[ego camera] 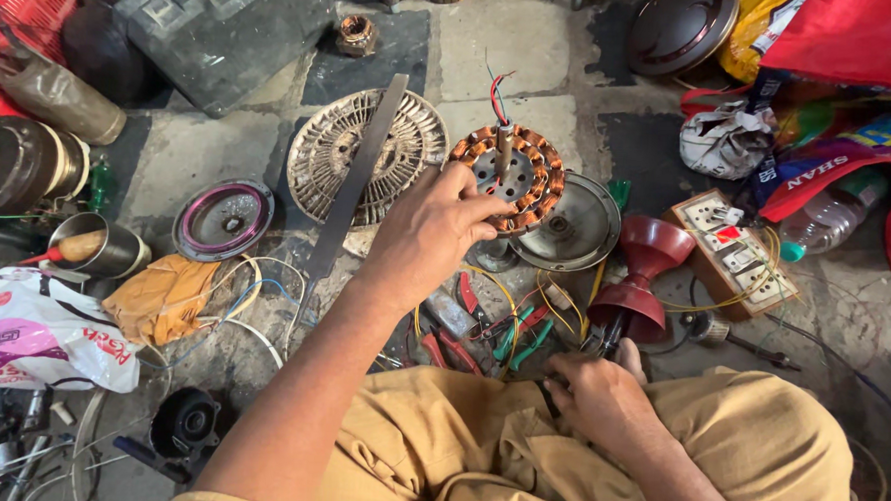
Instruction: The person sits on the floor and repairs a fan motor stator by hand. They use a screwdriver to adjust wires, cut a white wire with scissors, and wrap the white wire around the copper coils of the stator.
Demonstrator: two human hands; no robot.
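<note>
Hands work apart: the left hand (pixel 428 232) grips the copper-wound motor coil (pixel 510 175) by its near rim, shaft upright, while the right hand (pixel 599 396), nearer the lap, clasps pliers (pixel 602 338) below that coil.

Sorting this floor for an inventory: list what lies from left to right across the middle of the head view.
Metal cup → round purple-rimmed cover → ribbed fan disc → copper-wound stator, gripped by the left hand → silver round cover → dark red canopy cup → switch and socket board → plastic bottle.
</note>
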